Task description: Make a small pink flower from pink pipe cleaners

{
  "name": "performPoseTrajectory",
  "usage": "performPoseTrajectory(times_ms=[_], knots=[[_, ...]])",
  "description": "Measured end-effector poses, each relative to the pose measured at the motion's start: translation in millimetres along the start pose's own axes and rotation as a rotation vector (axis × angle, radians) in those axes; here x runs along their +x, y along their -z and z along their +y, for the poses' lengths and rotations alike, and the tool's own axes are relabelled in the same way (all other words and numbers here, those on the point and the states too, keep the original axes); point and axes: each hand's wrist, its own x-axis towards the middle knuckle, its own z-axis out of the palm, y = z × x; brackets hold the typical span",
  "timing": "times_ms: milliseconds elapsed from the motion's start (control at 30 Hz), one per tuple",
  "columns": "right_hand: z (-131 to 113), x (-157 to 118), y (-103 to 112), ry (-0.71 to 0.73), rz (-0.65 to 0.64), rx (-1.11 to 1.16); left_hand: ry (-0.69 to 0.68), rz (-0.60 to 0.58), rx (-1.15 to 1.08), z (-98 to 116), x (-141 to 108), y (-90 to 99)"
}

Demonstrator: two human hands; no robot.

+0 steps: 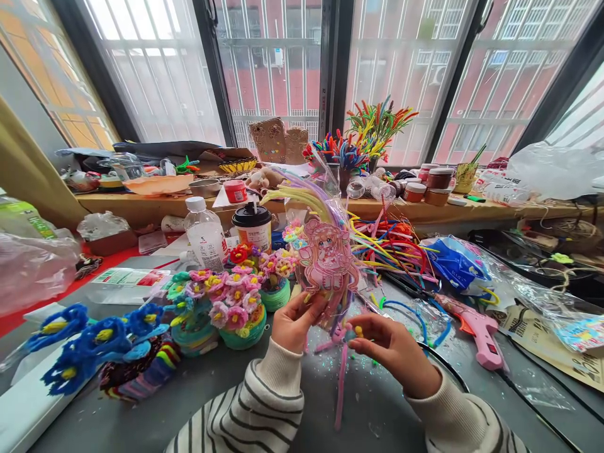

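My left hand grips the lower end of a clear plastic packet of pipe cleaners, with a pink cartoon-girl picture on its front. Yellow and purple stems arch out of the top. My right hand pinches a small fuzzy piece in blue, pink and yellow between thumb and fingers, close to the packet's lower end. Below it a pink pipe cleaner hangs or lies over the grey tabletop; I cannot tell which. Small fuzzy flowers show beside the packet's left edge.
Pots of pipe-cleaner flowers and blue flowers stand on the left, before a bottle and a lidded cup. At right lie a pink glue gun with its cord and a pile of pipe cleaners.
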Motion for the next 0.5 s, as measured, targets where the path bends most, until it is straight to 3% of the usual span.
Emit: performPoseTrajectory(times_ms=[167,333,500], knots=[[4.6,0.8,-5.2,-0.022,-0.002,0.093,0.017,-0.022,0.022,-0.3,0.5,-0.3],[6.1,1.3,-9.2,-0.032,0.062,0.142,-0.063,-0.07,0.042,-1.7,-2.9,-3.8],[6.7,2.0,-9.5,-0.024,0.116,0.131,-0.031,-0.098,-0.018,4.4,-4.9,-7.2]])
